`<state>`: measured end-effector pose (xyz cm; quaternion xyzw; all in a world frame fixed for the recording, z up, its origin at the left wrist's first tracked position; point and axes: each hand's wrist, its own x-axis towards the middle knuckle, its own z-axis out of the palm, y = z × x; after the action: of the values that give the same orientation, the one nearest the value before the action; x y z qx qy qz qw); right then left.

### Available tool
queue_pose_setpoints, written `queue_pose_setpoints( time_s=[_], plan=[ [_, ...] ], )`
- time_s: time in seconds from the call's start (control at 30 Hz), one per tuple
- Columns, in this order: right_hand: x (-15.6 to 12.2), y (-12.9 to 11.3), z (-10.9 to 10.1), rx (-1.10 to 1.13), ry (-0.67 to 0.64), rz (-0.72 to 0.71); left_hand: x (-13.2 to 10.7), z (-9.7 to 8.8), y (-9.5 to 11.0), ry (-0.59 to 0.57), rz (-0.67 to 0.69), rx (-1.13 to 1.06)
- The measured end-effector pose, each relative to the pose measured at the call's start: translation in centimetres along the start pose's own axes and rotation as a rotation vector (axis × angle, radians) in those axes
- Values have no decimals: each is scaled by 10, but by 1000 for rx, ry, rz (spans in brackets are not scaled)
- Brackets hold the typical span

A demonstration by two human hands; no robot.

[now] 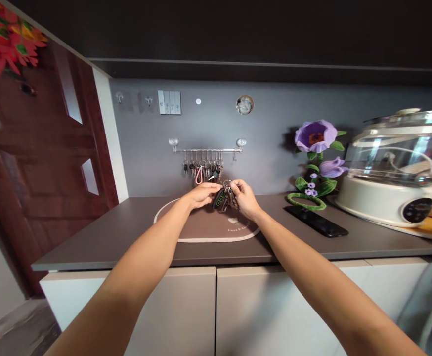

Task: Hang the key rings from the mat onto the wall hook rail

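Both my arms reach forward over a grey counter (134, 237). Between my hands is a bunch of keys with a dark fob (225, 198), held above a brown oval mat (204, 228). My left hand (201, 194) closes its fingers on the fob side of the bunch. The fingers of my right hand (244, 197) pinch the key ring at the top. On the wall just behind hangs a metal hook rail (205, 149) carrying several more key sets (203, 170).
A black phone (316, 221) lies flat to the right of the mat. Beside it stands a purple fabric flower (317, 158), then a white appliance with a clear lid (394, 173). A dark wooden door (34, 163) is at the left. White cabinet doors (216, 306) sit below the counter.
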<state>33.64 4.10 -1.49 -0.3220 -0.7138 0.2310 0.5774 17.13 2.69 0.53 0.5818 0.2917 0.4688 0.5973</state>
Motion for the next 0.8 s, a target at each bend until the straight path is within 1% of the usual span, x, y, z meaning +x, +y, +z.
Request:
queue_pose_setpoints(
  time_s=[0.1, 0.17, 0.23, 0.43, 0.63, 0.73, 0.8],
  plan=[
    [0, 0, 0, -3, 2, 8, 1, -1, -2, 7, -43, 56],
    [1, 0, 0, -2, 5, 13, 2, -1, -3, 7, -42, 86],
    [1, 0, -1, 4, 15, 16, 1, 0, -2, 37, -28, 121],
    [1, 1, -2, 60, 32, 12, 3, 5, 0, 134, 65, 165],
    [1, -11, -3, 66, 120, 64, 13, 2, -4, 297, 161, 268],
    [6, -15, -4, 68, 143, 94, 15, 1, -6, 344, 210, 359],
    [14, -15, -5, 64, 154, 89, 16, 2, -7, 372, 233, 392]
  ],
)
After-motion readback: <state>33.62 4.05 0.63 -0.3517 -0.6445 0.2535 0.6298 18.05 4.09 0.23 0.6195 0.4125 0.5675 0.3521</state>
